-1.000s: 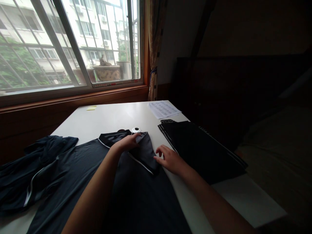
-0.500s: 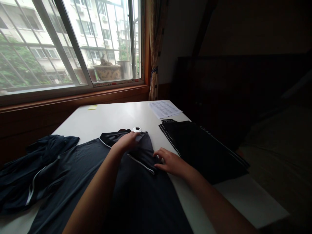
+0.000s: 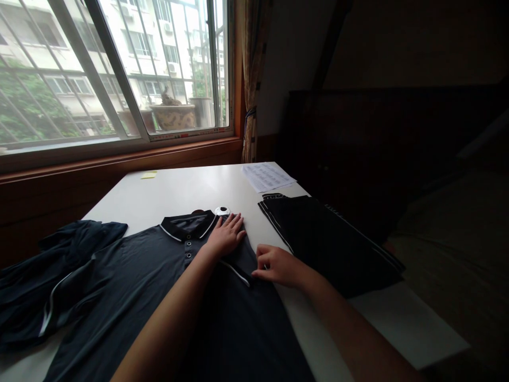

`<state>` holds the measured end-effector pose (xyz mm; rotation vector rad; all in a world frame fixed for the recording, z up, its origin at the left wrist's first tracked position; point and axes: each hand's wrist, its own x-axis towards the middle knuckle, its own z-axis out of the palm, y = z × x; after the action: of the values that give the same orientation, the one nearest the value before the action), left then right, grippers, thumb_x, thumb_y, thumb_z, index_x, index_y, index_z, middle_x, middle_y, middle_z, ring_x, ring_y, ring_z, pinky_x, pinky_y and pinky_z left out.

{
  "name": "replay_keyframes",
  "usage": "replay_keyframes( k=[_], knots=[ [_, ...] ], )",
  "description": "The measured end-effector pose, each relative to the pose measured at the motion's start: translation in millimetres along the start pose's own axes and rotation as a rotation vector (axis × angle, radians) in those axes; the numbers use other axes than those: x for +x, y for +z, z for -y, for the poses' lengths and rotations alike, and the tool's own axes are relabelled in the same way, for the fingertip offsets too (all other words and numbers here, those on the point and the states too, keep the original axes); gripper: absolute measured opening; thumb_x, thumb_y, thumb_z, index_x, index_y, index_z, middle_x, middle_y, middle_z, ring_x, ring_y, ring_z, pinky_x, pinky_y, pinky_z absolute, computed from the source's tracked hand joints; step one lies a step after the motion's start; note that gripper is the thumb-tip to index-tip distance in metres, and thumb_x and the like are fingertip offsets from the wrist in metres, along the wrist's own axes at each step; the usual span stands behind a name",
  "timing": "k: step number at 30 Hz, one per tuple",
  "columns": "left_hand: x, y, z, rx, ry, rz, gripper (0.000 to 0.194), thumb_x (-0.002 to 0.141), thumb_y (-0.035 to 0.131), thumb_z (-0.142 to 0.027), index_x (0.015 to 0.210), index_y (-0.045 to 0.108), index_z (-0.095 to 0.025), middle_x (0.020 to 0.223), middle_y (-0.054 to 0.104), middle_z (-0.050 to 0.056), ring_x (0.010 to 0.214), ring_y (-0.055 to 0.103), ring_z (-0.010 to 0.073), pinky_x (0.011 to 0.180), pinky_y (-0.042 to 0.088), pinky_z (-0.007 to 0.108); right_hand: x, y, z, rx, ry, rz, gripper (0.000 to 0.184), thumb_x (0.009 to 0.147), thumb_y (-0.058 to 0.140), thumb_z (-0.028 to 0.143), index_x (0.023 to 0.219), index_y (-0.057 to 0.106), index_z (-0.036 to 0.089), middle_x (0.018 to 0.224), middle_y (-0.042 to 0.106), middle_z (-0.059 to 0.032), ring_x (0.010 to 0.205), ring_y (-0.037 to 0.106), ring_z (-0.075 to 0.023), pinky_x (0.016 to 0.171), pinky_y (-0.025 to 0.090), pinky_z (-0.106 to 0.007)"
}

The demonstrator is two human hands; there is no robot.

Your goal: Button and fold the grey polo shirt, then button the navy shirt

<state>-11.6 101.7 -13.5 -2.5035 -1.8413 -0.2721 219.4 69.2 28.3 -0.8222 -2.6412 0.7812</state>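
Observation:
A dark grey polo shirt [image 3: 135, 286] lies spread on the white table, its black collar with white trim toward the window and its buttons facing up. My left hand [image 3: 226, 234] rests flat on the shirt's shoulder beside the collar, fingers spread. At the outer edge of the folded-in sleeve [image 3: 238, 269], my right hand [image 3: 280, 266] is closed in a pinch on the shirt's fabric. A small round white object [image 3: 222, 210] with a dark centre sits just beyond the collar.
Folded black clothing with white stripes [image 3: 330, 241] lies on the right. A crumpled dark garment [image 3: 67, 254] is at the left. Printed papers [image 3: 268, 177] and a yellow note [image 3: 149, 174] lie toward the far side of the white table [image 3: 186, 185], below the window.
My left hand has moved slightly right and flattened onto the shirt's shoulder, uncovering the collar and buttons. The fingers of my right hand have closed together at the sleeve's edge.

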Motion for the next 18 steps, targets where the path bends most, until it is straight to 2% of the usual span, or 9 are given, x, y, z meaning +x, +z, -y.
replay_keyframes(
  k=[3,8,13,18],
  knots=[
    [1.5,1.8,2.3,0.013,-0.016,-0.007,0.059,0.104,0.026,-0.049,0.157,0.027,-0.023,0.165,0.021,0.003,0.154,0.016,0.0263,0.123,0.018,0.054,-0.4,-0.8,-2.5,0.030,-0.009,0.030,0.029,0.084,0.075,0.034,0.063,0.066,0.016,0.080,0.059,0.0005,0.065,0.054,-0.0094,0.061,0.039,-0.024],
    [2.8,4.4,1.2,0.029,-0.037,-0.014,0.061,0.103,0.025,-0.051,0.158,0.025,-0.024,0.165,0.021,0.002,0.154,0.016,0.0253,0.124,0.018,0.052,-2.8,-4.3,-1.2,0.011,-0.041,-0.011,0.026,0.091,0.067,0.033,0.070,0.070,0.017,0.079,0.060,-0.0002,0.066,0.056,-0.0105,0.063,0.039,-0.025],
    [2.8,4.3,0.8,0.036,-0.044,-0.007,0.062,0.103,0.025,-0.052,0.158,0.025,-0.025,0.165,0.021,0.001,0.154,0.016,0.0253,0.124,0.018,0.051,-1.5,-5.2,2.4,-0.043,-0.103,-0.126,0.013,0.091,0.066,0.025,0.081,0.072,0.018,0.084,0.064,-0.0032,0.087,0.060,-0.0169,0.080,0.043,-0.028],
    [5.6,3.3,0.6,0.035,-0.051,0.004,0.062,0.102,0.026,-0.052,0.158,0.025,-0.025,0.165,0.021,0.002,0.153,0.017,0.0261,0.123,0.017,0.053,0.8,-1.2,0.9,-0.026,-0.088,-0.054,0.018,0.088,0.069,0.026,0.073,0.071,0.017,0.083,0.064,-0.0036,0.082,0.060,-0.0155,0.076,0.044,-0.026]
  ],
)
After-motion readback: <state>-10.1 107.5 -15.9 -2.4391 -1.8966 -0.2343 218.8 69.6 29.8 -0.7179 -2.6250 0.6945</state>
